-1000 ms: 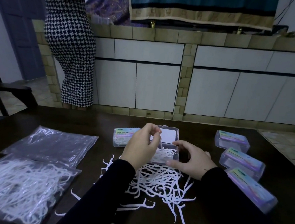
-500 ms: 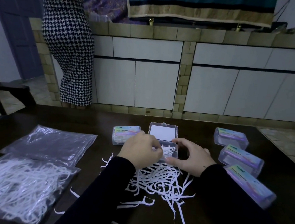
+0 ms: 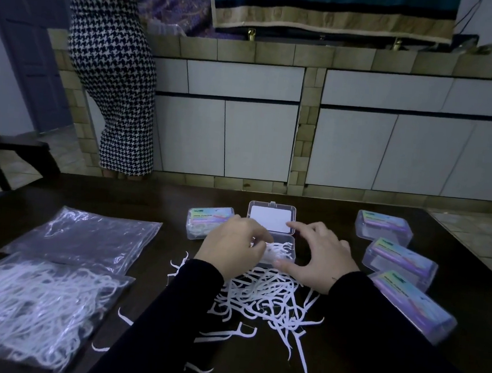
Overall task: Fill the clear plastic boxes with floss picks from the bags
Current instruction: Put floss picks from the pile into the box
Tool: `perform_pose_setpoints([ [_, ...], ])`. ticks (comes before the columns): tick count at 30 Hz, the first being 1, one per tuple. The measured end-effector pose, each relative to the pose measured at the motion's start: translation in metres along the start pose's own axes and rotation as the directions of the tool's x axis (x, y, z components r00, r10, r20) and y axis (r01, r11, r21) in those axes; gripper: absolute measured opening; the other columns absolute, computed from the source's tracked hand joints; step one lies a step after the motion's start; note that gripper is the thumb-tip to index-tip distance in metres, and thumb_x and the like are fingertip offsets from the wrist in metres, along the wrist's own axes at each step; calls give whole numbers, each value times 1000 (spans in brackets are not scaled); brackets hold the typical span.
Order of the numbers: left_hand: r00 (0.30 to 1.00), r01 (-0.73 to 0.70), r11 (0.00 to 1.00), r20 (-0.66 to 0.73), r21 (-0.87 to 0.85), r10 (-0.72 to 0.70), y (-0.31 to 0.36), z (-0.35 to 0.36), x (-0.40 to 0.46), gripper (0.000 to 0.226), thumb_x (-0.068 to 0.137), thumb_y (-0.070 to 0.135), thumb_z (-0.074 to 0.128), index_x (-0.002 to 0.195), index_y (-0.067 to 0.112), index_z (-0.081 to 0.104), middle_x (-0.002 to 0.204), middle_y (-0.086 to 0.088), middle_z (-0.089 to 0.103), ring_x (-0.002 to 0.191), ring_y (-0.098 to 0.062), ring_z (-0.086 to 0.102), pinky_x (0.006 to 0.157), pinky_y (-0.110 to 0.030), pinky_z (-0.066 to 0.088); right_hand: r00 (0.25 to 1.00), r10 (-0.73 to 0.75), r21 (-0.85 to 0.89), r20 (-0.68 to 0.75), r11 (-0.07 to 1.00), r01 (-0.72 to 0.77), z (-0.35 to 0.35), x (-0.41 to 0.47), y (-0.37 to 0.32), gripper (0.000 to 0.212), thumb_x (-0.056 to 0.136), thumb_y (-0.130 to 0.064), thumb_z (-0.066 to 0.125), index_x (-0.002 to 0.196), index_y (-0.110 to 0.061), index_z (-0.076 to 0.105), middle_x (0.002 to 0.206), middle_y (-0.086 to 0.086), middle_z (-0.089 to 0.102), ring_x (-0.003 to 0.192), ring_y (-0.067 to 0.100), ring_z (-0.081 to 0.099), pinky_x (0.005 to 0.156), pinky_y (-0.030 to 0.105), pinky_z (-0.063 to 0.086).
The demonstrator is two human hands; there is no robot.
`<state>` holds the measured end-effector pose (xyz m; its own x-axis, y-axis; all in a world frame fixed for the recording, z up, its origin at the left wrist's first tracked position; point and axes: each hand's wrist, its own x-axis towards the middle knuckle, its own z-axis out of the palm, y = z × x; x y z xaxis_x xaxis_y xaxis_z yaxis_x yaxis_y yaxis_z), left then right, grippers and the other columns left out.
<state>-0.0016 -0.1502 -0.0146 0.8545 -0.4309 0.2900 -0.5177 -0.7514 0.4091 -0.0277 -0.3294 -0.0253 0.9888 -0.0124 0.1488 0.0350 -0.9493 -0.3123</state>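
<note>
An open clear box point(image 3: 289, 247) sits mid-table with its lid point(image 3: 270, 218) flipped back, and white floss picks lie inside. My left hand point(image 3: 233, 247) hovers over the box's left half, fingers curled down and pinching the picks in it. My right hand point(image 3: 321, 258) is at the box's right side, fingers spread. Its thumb lies along the front wall and its index finger reaches toward the lid. A loose pile of picks point(image 3: 264, 298) lies just in front of the box. A bag full of picks point(image 3: 29, 307) rests at the near left.
An emptied bag point(image 3: 85, 237) lies behind the full one. A closed labelled box point(image 3: 203, 221) stands left of the open one. Three closed boxes point(image 3: 400, 258) line the right side. A person in a houndstooth dress point(image 3: 115, 70) stands by the counter beyond the table.
My left hand came down from above the box with picks and now sits in it. My right hand's fingers have lifted off the box and spread toward the lid.
</note>
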Motion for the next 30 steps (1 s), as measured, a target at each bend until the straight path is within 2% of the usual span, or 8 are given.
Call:
perform_pose_setpoints([
  [4, 991, -42, 998, -128, -46, 36, 0, -7, -8, 22, 92, 22, 51, 102, 30, 69, 104, 17, 61, 99, -1, 49, 85, -22, 46, 985, -123, -17, -119, 992, 122, -12, -7, -12, 47, 82, -66, 54, 120, -39, 46, 105, -16, 49, 99, 6, 47, 98, 34, 35],
  [6, 985, -78, 997, -156, -28, 72, -3, -13, -13, 18, 90, 23, 53, 95, 30, 69, 96, 17, 59, 94, -2, 50, 80, -21, 45, 982, -163, -22, -95, 987, 162, -18, -13, -19, 28, 85, -60, 56, 98, -36, 52, 81, -15, 53, 76, 4, 51, 84, 28, 43],
  [8, 982, -154, 987, -109, 35, 157, -11, -22, -20, 15, 88, 23, 55, 91, 30, 68, 90, 16, 59, 87, -3, 52, 75, -22, 46, 982, -187, -28, -1, 982, 187, -22, -17, -25, 25, 84, -59, 58, 90, -35, 55, 75, -11, 56, 69, 6, 53, 67, 20, 43],
  [11, 962, -271, 959, 42, 87, 269, -24, -36, -35, 11, 88, 27, 59, 93, 29, 69, 92, 16, 62, 85, -3, 55, 72, -22, 47, 958, -251, -5, 136, 967, 254, -24, -22, -28, 26, 80, -59, 64, 95, -38, 61, 88, -15, 57, 80, 4, 54, 71, 20, 48],
  [17, 934, -289, 956, 234, 48, 270, -40, -43, -64, 39, 85, 27, 57, 123, 34, 60, 134, 22, 51, 121, -1, 47, 101, -31, 43, 915, -345, 20, 210, 937, 349, -18, -24, -30, 43, 82, -51, 67, 124, -43, 58, 126, -23, 56, 116, -1, 49, 100, 29, 44],
  [20, 927, -291, 949, 280, 122, 249, -37, -40, -65, 44, 87, 19, 58, 128, 36, 56, 136, 21, 51, 123, -3, 43, 103, -30, 40, 910, -332, 11, 250, 940, 340, -14, -24, -31, 43, 84, -48, 66, 125, -43, 57, 122, -23, 58, 114, -1, 49, 99, 28, 43],
  [25, 937, -298, 939, 240, 171, 253, -38, -36, -64, 32, 93, 25, 55, 123, 35, 61, 124, 14, 57, 114, -6, 48, 94, -32, 45, 914, -318, -21, 251, 942, 334, -6, -21, -32, 36, 86, -52, 62, 121, -45, 59, 94, -23, 56, 101, 6, 48, 98, 34, 40],
  [30, 950, -275, 941, 206, 197, 234, -41, -33, -63, 27, 95, 30, 53, 120, 31, 63, 116, 10, 56, 110, -9, 50, 89, -32, 46, 922, -341, -41, 182, 934, 354, -4, -22, -34, 24, 91, -49, 57, 113, -42, 61, 102, -23, 59, 104, 7, 46, 100, 33, 33],
])
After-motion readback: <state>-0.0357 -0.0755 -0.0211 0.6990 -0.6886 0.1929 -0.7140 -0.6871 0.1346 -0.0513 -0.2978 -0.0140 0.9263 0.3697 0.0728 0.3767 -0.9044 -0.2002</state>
